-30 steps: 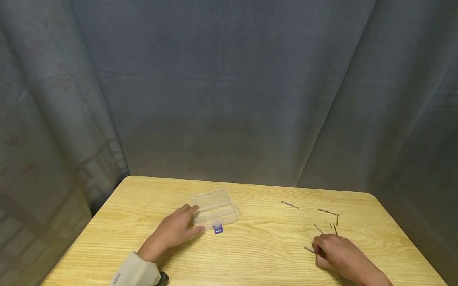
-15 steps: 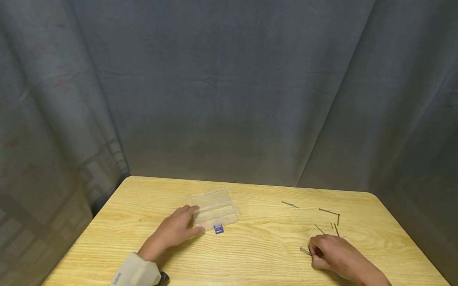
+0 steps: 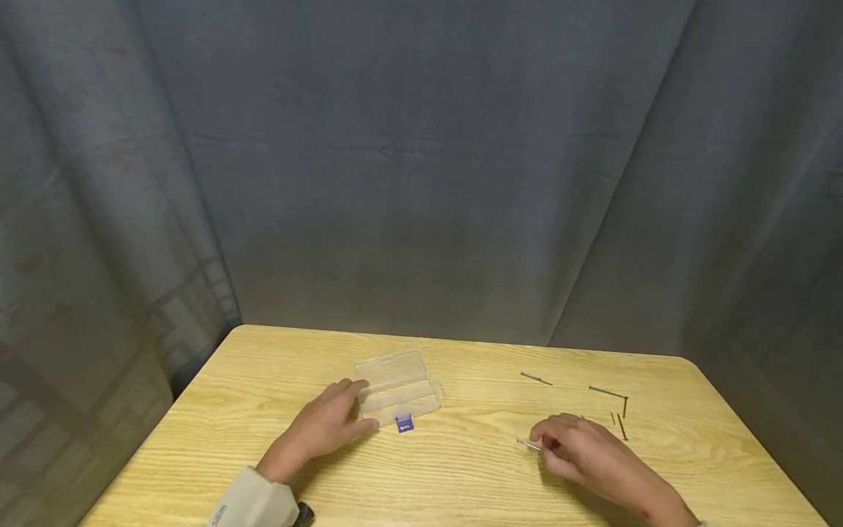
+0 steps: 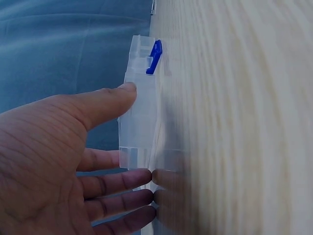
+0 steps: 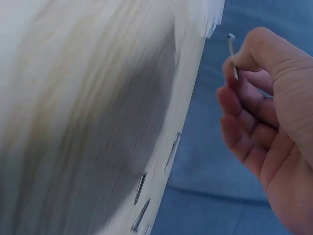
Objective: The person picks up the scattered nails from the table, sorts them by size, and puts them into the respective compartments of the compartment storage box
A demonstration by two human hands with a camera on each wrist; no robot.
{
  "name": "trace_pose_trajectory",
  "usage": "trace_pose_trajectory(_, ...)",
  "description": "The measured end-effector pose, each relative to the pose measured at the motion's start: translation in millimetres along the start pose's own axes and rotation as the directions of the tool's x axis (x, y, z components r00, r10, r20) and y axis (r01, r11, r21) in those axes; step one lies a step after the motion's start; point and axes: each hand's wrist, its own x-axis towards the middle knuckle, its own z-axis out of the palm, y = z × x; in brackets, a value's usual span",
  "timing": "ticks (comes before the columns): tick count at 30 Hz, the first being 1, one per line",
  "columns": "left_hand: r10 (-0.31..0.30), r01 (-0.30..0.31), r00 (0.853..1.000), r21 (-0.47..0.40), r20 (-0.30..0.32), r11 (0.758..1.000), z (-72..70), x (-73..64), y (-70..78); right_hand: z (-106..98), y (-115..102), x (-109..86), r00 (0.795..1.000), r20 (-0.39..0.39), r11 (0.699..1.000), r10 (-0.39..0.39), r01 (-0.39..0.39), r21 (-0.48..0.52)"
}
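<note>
A clear plastic box [image 3: 390, 368] with a blue latch [image 3: 405, 424] lies with its lid folded back on the table, left of the middle. My left hand [image 3: 323, 424] rests against its left side. In the left wrist view, the thumb touches the wall of the box [image 4: 139, 110] and the fingers stretch past its end, their tips at the tabletop. My right hand [image 3: 589, 454] is raised a little, right of the box, pinching a nail [image 3: 529, 444] between thumb and forefinger. In the right wrist view that nail [image 5: 231, 49] points headfirst away from the fingertips; the other fingers curl loosely.
Several loose nails lie on the right of the wooden table [image 3: 474, 468]: one toward the back [image 3: 536, 378], a long nail [image 3: 607, 391] further right, and a darker nail [image 3: 622, 427] beyond my right hand. Grey curtains [image 3: 395, 183] hang behind the table.
My right hand has lifted the nail and moved left with it toward the box, uncovering table near the remaining nails. My left hand keeps its place at the box.
</note>
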Motion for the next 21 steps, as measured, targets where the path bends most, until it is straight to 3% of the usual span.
trace_pose_trajectory(5, 0.012, -0.012, 1.0, 0.004, -0.011, 1.0, -0.1, 1.0, 0.3, 6.8, -6.7, 18.2, 0.996, -0.035, 0.996, -0.078, 0.08, 0.044)
trace_pose_trajectory(13, 0.019, -0.019, 1.0, -0.004, -0.014, 1.0, -0.8, 2.5, 3.7, 19.4, -14.4, 57.1, 0.994, 0.058, 0.974, -0.096, 0.082, 0.21)
trace_pose_trajectory(21, 0.01, -0.01, 1.0, -0.009, 0.009, 1.0, -1.1, 3.1, 5.0, 36.7, -15.9, 97.7, 0.993, 0.075, 0.984, -0.091, 0.078, 0.161)
